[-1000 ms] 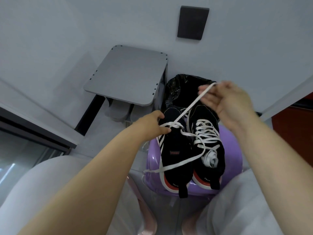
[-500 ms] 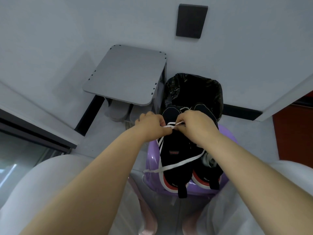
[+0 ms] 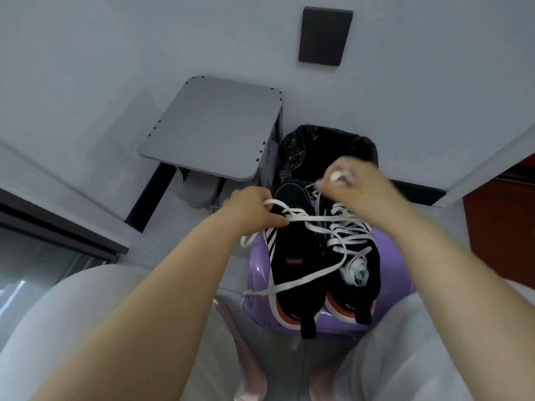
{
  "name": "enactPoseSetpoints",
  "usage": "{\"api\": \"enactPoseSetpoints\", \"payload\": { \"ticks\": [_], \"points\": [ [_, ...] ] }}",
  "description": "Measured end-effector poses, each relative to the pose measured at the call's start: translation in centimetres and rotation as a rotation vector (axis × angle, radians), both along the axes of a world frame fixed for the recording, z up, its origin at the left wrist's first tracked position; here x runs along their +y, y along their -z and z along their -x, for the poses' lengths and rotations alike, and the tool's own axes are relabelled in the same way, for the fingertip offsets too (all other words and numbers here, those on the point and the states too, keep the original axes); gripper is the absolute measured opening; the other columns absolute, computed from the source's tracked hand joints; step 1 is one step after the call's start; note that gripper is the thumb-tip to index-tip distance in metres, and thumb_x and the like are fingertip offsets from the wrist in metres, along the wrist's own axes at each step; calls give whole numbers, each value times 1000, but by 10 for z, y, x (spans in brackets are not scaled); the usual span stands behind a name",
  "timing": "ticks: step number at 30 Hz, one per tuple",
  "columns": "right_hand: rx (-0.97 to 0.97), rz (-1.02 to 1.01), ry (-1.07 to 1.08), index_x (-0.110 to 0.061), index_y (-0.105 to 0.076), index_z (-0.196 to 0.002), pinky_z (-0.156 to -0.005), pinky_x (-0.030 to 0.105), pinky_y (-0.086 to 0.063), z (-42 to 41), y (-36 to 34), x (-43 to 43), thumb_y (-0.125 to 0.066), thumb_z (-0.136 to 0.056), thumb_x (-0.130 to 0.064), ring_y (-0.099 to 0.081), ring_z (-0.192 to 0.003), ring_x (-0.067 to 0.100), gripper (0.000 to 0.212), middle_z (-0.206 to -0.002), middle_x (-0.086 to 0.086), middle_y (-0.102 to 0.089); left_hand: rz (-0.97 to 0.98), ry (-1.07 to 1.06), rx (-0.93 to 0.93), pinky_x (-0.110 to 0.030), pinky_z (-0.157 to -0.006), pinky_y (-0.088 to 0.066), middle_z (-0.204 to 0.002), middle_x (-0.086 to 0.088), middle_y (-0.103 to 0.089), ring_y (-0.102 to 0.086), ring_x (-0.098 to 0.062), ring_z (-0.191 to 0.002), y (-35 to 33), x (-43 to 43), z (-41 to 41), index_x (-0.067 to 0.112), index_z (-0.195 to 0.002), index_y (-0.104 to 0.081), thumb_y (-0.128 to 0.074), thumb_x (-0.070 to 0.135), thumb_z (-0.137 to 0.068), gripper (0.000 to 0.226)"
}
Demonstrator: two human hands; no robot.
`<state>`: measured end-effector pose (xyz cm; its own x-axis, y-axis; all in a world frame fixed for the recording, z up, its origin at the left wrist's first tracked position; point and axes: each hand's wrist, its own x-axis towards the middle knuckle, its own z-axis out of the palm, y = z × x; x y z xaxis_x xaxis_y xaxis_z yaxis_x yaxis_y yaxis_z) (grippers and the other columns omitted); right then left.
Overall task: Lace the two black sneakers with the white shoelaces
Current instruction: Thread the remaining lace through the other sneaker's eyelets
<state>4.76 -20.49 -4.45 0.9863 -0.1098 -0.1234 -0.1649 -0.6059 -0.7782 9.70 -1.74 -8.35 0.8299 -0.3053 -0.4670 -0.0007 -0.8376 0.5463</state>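
Head view: the left sneaker [image 3: 295, 256] and right sneaker [image 3: 359, 256], both black, sit side by side on a purple stool [image 3: 396, 256], heels toward the person. The left hand [image 3: 254, 209] has its fingers curled, pinching the white shoelace [image 3: 312, 218] at the left sneaker's toe-end eyelets. The right hand [image 3: 356, 189], blurred, is above the right sneaker's toe, its fingers curled on a stretch of lace. 1 loose end trails across the left sneaker and off the stool's edge.
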Motion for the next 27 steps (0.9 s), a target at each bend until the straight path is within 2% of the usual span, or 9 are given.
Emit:
{"api": "enactPoseSetpoints", "payload": {
  "ticks": [3,7,10,14,16,18,22,24,27],
  "points": [
    [122,477,-300,-23,-58,-79,-62,28,-39,1,25,23,-67,-80,-40,-58,-82,17,20,-76,-8,-54,12,41,-56,-29,-66,-37,-68,3,-49,-48,-19,-72,-3,-2,1,22,-65,-44,-77,33,-70,36],
    [120,425,-268,-18,-64,-75,-61,28,-39,1,27,31,-67,-82,-34,-58,-76,18,18,-70,-4,-56,31,34,-47,-25,-54,-34,-66,4,-47,-45,-15,-63,-4,-2,3,21,-64,-44,-77,32,-71,36],
    [-9,-128,100,-13,-65,-71,-58,25,-37,-3,8,12,-66,-85,-26,-50,-61,9,19,-64,-4,-55,20,-16,39,-25,-54,-34,-63,2,-46,-43,-13,-57,-6,0,1,17,-65,-43,-77,33,-72,38],
    [-279,-1284,718,-14,-50,-65,-58,24,-41,-11,-18,-31,-48,-89,-9,-48,-57,13,24,-59,0,-49,22,-32,99,-24,-54,-37,-63,-1,-47,-43,-14,-54,-7,-1,-1,15,-66,-44,-78,32,-73,39],
    [-248,-1457,739,-16,-39,-61,-53,22,-36,-10,-19,-35,-41,-87,-9,-39,-47,14,27,-47,-2,-36,34,-34,101,-24,-52,-37,-65,0,-49,-45,-13,-55,-6,-1,0,16,-68,-46,-78,30,-73,35],
    [-124,-1123,611,-19,-37,-61,-46,20,-28,-9,-14,-24,-43,-88,-10,-30,-42,9,29,-42,-8,-30,77,-34,82,-23,-53,-39,-70,2,-52,-47,-12,-57,-5,-1,1,18,-75,-50,-77,26,-75,27],
    [65,203,-109,-23,-58,-81,-55,23,-40,1,13,11,-66,-83,-31,-55,-68,10,12,-72,-9,-56,143,77,27,-24,-72,-48,-98,5,-58,-55,-10,-75,-9,-7,6,23,-115,-59,-68,11,-81,37],
    [121,444,-261,-24,-59,-85,-65,28,-43,4,27,23,-65,-81,-36,-58,-84,17,14,-82,-7,-57,106,146,-24,-25,-83,-47,-106,3,-58,-54,-11,-85,-10,-9,8,24,-125,-56,-65,10,-82,45],
    [86,461,-251,-21,-56,-75,-70,32,-45,3,28,30,-63,-83,-31,-60,-86,22,15,-80,-2,-59,88,163,-31,-25,-85,-45,-112,1,-59,-55,-12,-90,-9,-10,8,23,-127,-55,-63,10,-83,46]
  ]
}}
